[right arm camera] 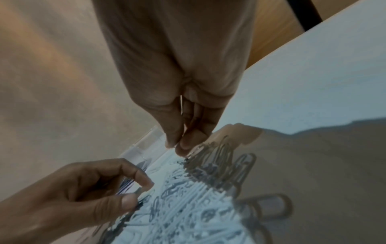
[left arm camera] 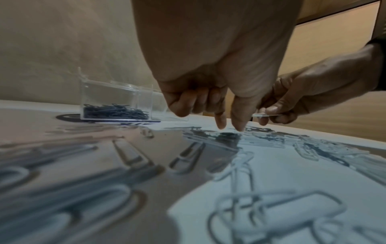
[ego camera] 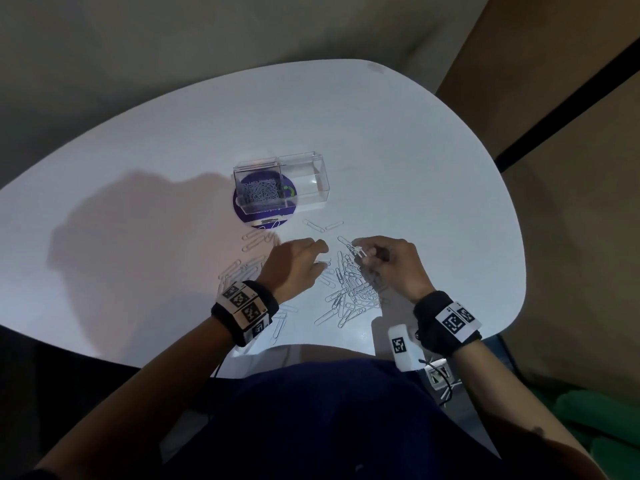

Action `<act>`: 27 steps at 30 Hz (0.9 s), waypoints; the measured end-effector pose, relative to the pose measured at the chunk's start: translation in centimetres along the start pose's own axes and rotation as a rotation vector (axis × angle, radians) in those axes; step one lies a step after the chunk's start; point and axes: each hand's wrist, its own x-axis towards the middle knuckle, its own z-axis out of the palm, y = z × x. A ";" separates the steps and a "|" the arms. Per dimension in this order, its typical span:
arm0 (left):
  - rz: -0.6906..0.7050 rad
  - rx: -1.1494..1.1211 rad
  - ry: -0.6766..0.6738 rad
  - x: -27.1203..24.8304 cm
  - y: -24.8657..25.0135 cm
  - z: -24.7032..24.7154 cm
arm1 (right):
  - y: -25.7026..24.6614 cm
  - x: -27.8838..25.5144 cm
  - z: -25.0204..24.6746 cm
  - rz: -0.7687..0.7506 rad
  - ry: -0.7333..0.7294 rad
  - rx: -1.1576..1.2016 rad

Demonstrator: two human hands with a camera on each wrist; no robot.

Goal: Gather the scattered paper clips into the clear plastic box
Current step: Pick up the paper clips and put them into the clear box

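Observation:
The clear plastic box [ego camera: 304, 174] [left arm camera: 108, 97] stands open at mid-table, with several paper clips [ego camera: 259, 192] inside its left half. A loose pile of paper clips [ego camera: 353, 292] [left arm camera: 261, 142] [right arm camera: 188, 206] lies between my hands, and more are scattered to the left [ego camera: 249, 244]. My left hand [ego camera: 320, 260] [left arm camera: 229, 128] [right arm camera: 140, 191] points down, its thumb and index tips pinching a clip at the pile's left edge, the other fingers curled. My right hand [ego camera: 363, 252] [left arm camera: 269, 115] [right arm camera: 177, 147] hovers just above the pile and pinches a small bunch of clips.
The box sits on a round purple sticker [ego camera: 242, 211]. A white device [ego camera: 401, 344] with a black marker lies at the table's [ego camera: 433, 161] near edge, right of my body. Two single clips [ego camera: 322, 226] lie between box and hands.

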 end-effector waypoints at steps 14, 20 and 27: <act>-0.115 -0.043 0.006 -0.5 -1.1 -1.3 | 0.1 -0.2 1.0 -0.233 0.054 -0.490; -0.084 0.012 0.035 -0.5 0.2 0.0 | -0.8 -0.7 2.5 -0.237 -0.085 -0.558; -0.200 -0.111 0.028 -0.2 -0.4 -0.7 | -0.9 -0.7 2.7 -0.223 -0.056 -0.451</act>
